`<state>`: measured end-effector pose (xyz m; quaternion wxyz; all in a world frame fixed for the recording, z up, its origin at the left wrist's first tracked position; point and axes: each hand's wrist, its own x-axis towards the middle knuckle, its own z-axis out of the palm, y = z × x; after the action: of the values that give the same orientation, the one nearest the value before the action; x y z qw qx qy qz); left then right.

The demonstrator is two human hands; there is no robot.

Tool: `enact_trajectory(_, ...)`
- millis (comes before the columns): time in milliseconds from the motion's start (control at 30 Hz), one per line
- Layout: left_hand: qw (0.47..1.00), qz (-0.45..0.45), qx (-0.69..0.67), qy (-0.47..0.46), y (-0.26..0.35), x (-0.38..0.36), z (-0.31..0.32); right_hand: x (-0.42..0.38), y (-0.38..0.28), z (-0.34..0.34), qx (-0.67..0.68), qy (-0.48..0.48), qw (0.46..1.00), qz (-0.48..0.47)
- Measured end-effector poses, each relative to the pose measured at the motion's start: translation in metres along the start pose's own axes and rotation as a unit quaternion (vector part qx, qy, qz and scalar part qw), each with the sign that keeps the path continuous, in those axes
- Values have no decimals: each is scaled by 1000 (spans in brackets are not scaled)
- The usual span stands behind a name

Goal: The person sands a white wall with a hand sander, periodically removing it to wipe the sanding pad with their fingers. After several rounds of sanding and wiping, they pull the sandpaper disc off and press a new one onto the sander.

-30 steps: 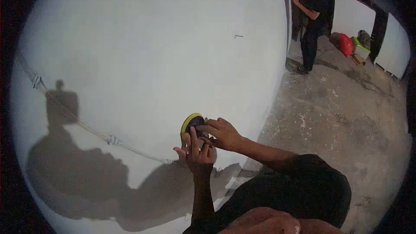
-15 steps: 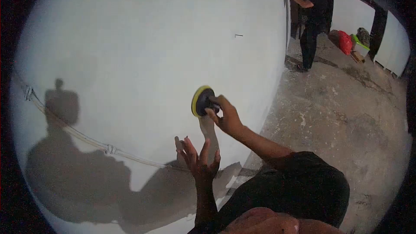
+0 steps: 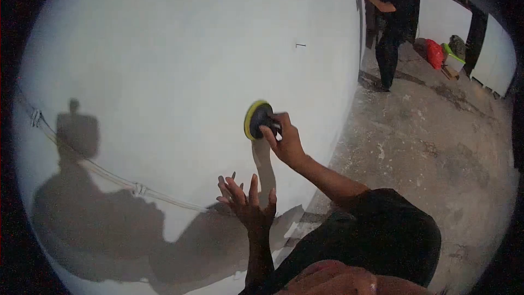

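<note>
Facing the white wall (image 3: 185, 65), a black disc with a yellow rim (image 3: 257, 120) is gripped by the right hand (image 3: 286, 142); whether it touches the wall cannot be told. Lower down, the left hand (image 3: 250, 207) is open, fingers spread. Left: a pale cable (image 3: 103, 172). Far right: a dark-clothed person (image 3: 394, 24), then a red bag (image 3: 434, 54) on the floor (image 3: 404, 147).

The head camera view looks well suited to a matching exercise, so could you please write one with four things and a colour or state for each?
Things:
1. Round pad
2. Left hand
3. Bundle beside the green-edged tub
4. Right hand

Colours and states:
A. Red
B. Gripping the pad's back
C. Black with a yellow edge
D. Open, fingers spread

Pairs: 1-C, 2-D, 3-A, 4-B
</note>
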<state>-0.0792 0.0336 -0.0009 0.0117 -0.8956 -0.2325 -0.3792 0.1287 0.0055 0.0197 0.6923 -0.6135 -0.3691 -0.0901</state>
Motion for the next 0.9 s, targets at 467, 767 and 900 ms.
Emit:
enact_trajectory(467, 994, 43, -93, 47, 5, -17, -8, 56, -44, -13, 34, 56, 997, -42)
enact_trajectory(767, 992, 0, -123, -36, -2, -22, -8, 33, -1, -15, -136, 75, 977, -147)
enact_trajectory(900, 990, 40, -132, 26, 5, -16, -6, 137, 23, -56, -107, 134, 983, -61)
